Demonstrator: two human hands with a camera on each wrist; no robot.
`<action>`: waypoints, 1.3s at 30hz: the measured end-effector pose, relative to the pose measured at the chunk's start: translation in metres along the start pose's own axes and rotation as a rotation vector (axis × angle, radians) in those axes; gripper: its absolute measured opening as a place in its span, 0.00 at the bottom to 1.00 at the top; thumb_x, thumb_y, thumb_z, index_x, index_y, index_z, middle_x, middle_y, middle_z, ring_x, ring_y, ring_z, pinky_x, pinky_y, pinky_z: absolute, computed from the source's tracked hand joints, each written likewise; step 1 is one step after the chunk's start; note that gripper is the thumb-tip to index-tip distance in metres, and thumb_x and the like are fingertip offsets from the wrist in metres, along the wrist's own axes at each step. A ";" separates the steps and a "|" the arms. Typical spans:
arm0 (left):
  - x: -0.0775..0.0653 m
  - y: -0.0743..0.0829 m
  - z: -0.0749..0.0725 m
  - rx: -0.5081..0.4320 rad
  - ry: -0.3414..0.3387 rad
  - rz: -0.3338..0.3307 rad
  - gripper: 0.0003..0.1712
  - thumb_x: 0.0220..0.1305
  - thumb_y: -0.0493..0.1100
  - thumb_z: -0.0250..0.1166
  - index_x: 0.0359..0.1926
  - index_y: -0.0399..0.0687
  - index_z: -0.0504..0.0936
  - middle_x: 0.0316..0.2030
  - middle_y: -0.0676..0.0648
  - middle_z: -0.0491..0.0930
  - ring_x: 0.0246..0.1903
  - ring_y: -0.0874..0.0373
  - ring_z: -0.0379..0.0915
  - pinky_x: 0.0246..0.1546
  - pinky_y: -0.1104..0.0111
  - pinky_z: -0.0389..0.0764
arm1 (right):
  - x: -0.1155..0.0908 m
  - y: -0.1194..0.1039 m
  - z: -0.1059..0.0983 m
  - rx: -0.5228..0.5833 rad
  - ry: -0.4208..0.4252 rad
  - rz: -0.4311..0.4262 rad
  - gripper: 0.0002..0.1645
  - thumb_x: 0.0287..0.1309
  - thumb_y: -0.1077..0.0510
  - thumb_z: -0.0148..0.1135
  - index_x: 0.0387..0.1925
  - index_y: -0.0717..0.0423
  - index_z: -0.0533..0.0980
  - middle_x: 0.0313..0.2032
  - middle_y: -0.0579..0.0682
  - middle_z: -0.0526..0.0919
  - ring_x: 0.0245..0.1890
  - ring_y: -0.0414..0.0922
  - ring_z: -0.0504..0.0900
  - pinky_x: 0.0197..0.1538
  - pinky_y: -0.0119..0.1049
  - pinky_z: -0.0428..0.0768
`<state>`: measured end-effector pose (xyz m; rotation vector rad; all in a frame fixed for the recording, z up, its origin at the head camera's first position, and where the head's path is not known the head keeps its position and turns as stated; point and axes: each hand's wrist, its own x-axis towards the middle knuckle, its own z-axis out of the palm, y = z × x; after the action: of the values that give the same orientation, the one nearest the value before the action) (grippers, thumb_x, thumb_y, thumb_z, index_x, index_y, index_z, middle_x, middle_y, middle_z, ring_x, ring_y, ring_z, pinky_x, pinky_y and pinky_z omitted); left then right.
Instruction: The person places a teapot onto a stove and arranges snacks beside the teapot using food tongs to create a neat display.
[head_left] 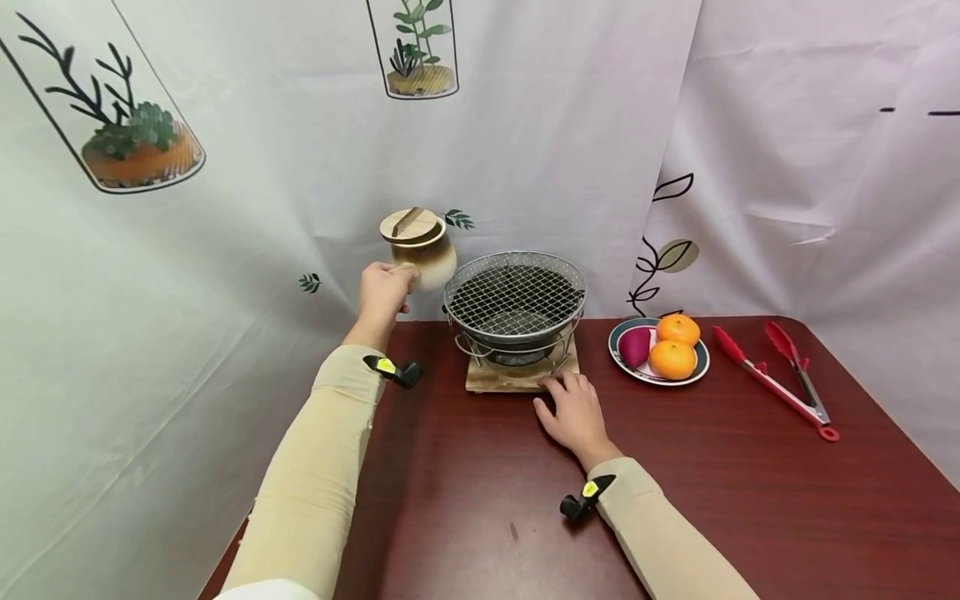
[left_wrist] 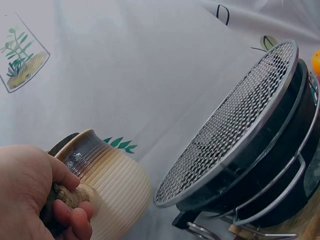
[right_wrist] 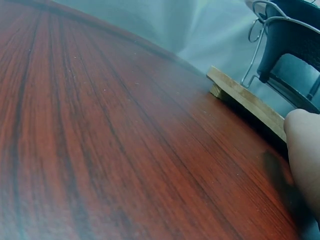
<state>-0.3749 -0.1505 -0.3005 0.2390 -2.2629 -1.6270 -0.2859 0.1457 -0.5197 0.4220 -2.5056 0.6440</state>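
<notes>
In the head view, my left hand (head_left: 384, 293) grips the side handle of a ceramic teapot (head_left: 433, 262), raised left of the grill. Cream below and brown toward the rim, the pot carries a wooden lid (head_left: 407, 224) with a bar on top. Twine (left_wrist: 73, 196) wraps its handle in the left wrist view, with fingers curled round it. A round tabletop grill (head_left: 517, 337) with a wire mesh (head_left: 517, 292) stands on a wooden base board (head_left: 487, 379). My right hand (head_left: 576, 415) reaches to the front edge of that board, fingers relaxed and holding nothing.
On the dark red table (head_left: 480, 500), a plate (head_left: 617, 346) right of the grill bears two oranges (head_left: 672, 360) and a purple item (head_left: 635, 347). Red-tipped tongs (head_left: 783, 392) lie farther right. A printed white curtain (head_left: 555, 125) hangs close behind.
</notes>
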 end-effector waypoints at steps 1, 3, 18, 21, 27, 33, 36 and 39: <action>0.000 0.001 0.002 -0.006 -0.006 0.001 0.15 0.60 0.43 0.66 0.45 0.40 0.76 0.24 0.49 0.77 0.19 0.63 0.70 0.13 0.71 0.74 | 0.000 0.000 0.000 0.000 0.000 0.002 0.19 0.62 0.49 0.64 0.51 0.51 0.83 0.51 0.55 0.76 0.53 0.57 0.71 0.60 0.57 0.68; -0.001 0.004 0.005 -0.012 -0.012 0.004 0.16 0.60 0.42 0.66 0.45 0.39 0.76 0.24 0.49 0.77 0.17 0.63 0.69 0.13 0.71 0.74 | 0.001 0.000 -0.001 -0.001 0.001 0.003 0.19 0.62 0.50 0.65 0.51 0.51 0.83 0.51 0.56 0.76 0.53 0.57 0.71 0.60 0.57 0.68; -0.009 0.014 0.035 -0.047 -0.065 0.016 0.15 0.61 0.41 0.65 0.45 0.37 0.76 0.21 0.49 0.76 0.18 0.62 0.71 0.12 0.73 0.72 | 0.000 0.001 0.002 -0.009 -0.021 0.010 0.19 0.62 0.49 0.63 0.53 0.50 0.82 0.51 0.54 0.76 0.54 0.56 0.71 0.61 0.56 0.68; -0.012 0.016 0.041 -0.056 -0.072 0.022 0.15 0.60 0.40 0.66 0.45 0.37 0.76 0.20 0.50 0.75 0.19 0.60 0.72 0.12 0.73 0.72 | -0.001 0.001 0.001 -0.009 -0.017 0.004 0.19 0.62 0.49 0.63 0.53 0.50 0.82 0.51 0.55 0.76 0.54 0.56 0.72 0.60 0.57 0.68; -0.011 0.020 0.052 -0.044 -0.097 0.029 0.15 0.59 0.41 0.66 0.43 0.38 0.76 0.17 0.51 0.75 0.08 0.62 0.64 0.11 0.72 0.71 | 0.000 0.000 0.002 -0.005 -0.006 0.000 0.19 0.62 0.50 0.64 0.52 0.51 0.82 0.51 0.55 0.76 0.54 0.57 0.72 0.60 0.57 0.68; -0.012 0.021 0.062 -0.083 -0.136 0.004 0.12 0.61 0.41 0.66 0.42 0.40 0.75 0.17 0.51 0.76 0.08 0.62 0.63 0.12 0.71 0.70 | -0.001 0.002 0.004 -0.016 0.000 -0.009 0.19 0.62 0.49 0.64 0.53 0.50 0.82 0.51 0.54 0.76 0.53 0.56 0.72 0.60 0.56 0.69; -0.011 0.022 0.068 -0.084 -0.144 0.013 0.12 0.60 0.41 0.66 0.42 0.40 0.75 0.18 0.49 0.76 0.08 0.61 0.63 0.13 0.70 0.72 | -0.001 0.003 0.004 -0.019 -0.003 -0.009 0.20 0.62 0.48 0.64 0.53 0.50 0.82 0.51 0.54 0.76 0.53 0.56 0.72 0.60 0.56 0.69; -0.011 0.022 0.072 -0.077 -0.148 0.019 0.13 0.60 0.41 0.66 0.43 0.40 0.76 0.20 0.46 0.79 0.09 0.60 0.65 0.14 0.68 0.74 | -0.001 0.002 0.004 -0.018 -0.005 -0.007 0.20 0.62 0.49 0.64 0.53 0.50 0.82 0.51 0.54 0.76 0.53 0.56 0.72 0.60 0.56 0.69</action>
<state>-0.3902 -0.0758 -0.3018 0.0798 -2.2943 -1.7711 -0.2874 0.1458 -0.5237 0.4260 -2.5112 0.6182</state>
